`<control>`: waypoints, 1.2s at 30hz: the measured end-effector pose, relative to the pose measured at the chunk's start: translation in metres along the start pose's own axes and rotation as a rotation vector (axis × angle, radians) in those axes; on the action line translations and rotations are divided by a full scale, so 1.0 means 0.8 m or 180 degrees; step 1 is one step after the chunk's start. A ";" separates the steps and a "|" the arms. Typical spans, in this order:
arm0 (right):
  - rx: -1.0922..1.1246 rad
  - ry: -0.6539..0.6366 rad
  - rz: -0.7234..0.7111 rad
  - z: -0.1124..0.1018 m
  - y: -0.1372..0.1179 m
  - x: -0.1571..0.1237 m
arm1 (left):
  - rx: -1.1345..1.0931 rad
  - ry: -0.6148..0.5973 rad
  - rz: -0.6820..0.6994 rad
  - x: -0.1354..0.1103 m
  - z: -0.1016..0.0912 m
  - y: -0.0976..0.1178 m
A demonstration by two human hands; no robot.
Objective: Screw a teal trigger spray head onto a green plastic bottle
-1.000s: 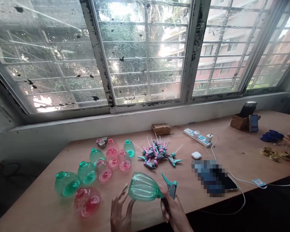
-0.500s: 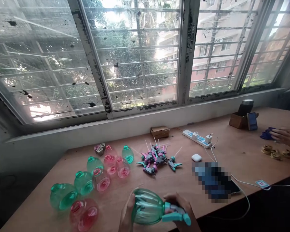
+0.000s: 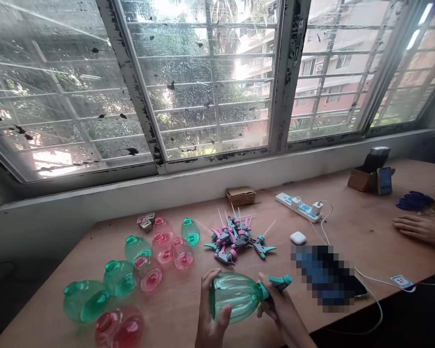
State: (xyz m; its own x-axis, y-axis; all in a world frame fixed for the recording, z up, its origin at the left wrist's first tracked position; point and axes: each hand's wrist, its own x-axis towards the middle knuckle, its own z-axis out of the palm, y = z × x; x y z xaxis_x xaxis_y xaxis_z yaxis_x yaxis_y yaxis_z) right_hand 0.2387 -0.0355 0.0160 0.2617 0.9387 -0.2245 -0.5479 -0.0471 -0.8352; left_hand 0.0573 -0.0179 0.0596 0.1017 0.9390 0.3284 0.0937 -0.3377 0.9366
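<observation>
Green bottle (image 3: pixel 237 295) held on its side just above the near edge of the worktop (image 3: pixel 348 227), base toward the left, neck toward the right. Left hand (image 3: pixel 212 314) wrapped round the base end, fingers (image 3: pixel 205 285) over the top of the body, thumb on the near side. Right hand (image 3: pixel 279 309) closed about the neck and the teal sprayer (image 3: pixel 278 281) seated there; nozzle pointing right. Both hands gripping, neither open.

Left of the bottle: loose empty bottles lying on the worktop, green ones (image 3: pixel 81 302) and pink ones (image 3: pixel 119 328), mouths mostly toward the camera, several touching. Further cluster behind, reaching to one green bottle (image 3: pixel 190 232) near the middle. Small blocks (image 3: pixel 146 222) at the far end of that cluster.

Middle of worktop, beyond the held bottle: heap of sprayers (image 3: pixel 235 239), pink and teal, dip tubes sticking up and out. Well apart from the hands.

Behind the heap, by the wall: flat cardboard box (image 3: pixel 241 195). To its right, power strip (image 3: pixel 299 207) with charger plugged in; white cable running toward the near edge. White earbud case (image 3: pixel 297 238) just beside the cable. Blurred patch over an item right of the held bottle; contents not legible.

Far right: another person's hand (image 3: pixel 418 228) flat on the worktop, blue items (image 3: pixel 415 199) behind it.
</observation>
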 end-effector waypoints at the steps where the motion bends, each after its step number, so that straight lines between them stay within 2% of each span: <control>1: -0.0052 -0.0076 -0.0014 -0.007 -0.005 0.004 | -0.0111 -0.0139 -0.0142 0.002 -0.003 -0.006; 5: -0.0443 -0.0536 -0.0363 -0.023 -0.026 0.004 | -0.0266 -0.0622 -0.0511 0.001 -0.015 -0.035; 7: -0.0820 -0.0793 -0.0483 -0.021 -0.036 -0.004 | -0.0481 -0.0701 -0.0714 -0.008 -0.019 -0.050; 9: -0.1166 -0.0782 -0.0583 -0.014 -0.050 -0.008 | -0.0677 -0.0733 -0.0821 -0.019 -0.023 -0.065; 11: -0.1383 -0.0542 -0.0761 -0.007 -0.073 -0.001 | -0.0443 -0.0738 -0.0796 -0.028 -0.030 -0.076; 13: -0.1637 -0.0198 -0.1041 -0.005 -0.106 0.024 | -0.0162 -0.0732 -0.0850 -0.033 -0.038 -0.083; 16: -0.2212 0.0597 -0.1875 -0.009 -0.172 0.093 | -0.0016 -0.0799 -0.0946 -0.033 -0.049 -0.086; 18: -0.2913 0.0947 -0.2490 -0.011 -0.215 0.151 | -0.0008 -0.0867 -0.0939 -0.031 -0.052 -0.085; 19: -0.3317 0.1106 -0.2627 -0.011 -0.232 0.180 | -0.0027 -0.0893 -0.0943 -0.030 -0.052 -0.085; 22: -0.3599 0.1186 -0.2487 -0.013 -0.262 0.259 | -0.0176 -0.0900 -0.1030 -0.028 -0.051 -0.086; 26: -0.3893 0.1381 -0.2116 -0.026 -0.259 0.326 | -0.0494 -0.0764 -0.1201 -0.027 -0.048 -0.089; 30: -0.4091 0.1614 -0.1745 -0.046 -0.241 0.355 | -0.0599 -0.0753 -0.1226 -0.027 -0.047 -0.093; 36: -0.4308 0.1587 -0.1333 -0.061 -0.220 0.373 | -0.0616 -0.0843 -0.1243 -0.026 -0.046 -0.089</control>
State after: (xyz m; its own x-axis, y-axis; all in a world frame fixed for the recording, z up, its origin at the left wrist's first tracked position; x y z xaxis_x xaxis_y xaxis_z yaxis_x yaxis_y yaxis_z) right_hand 0.4522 0.2362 0.0712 0.5982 0.7673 0.2310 0.6888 -0.3450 -0.6376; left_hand 0.0121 -0.0114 -0.0093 0.3458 0.9357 -0.0695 -0.0079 0.0770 0.9970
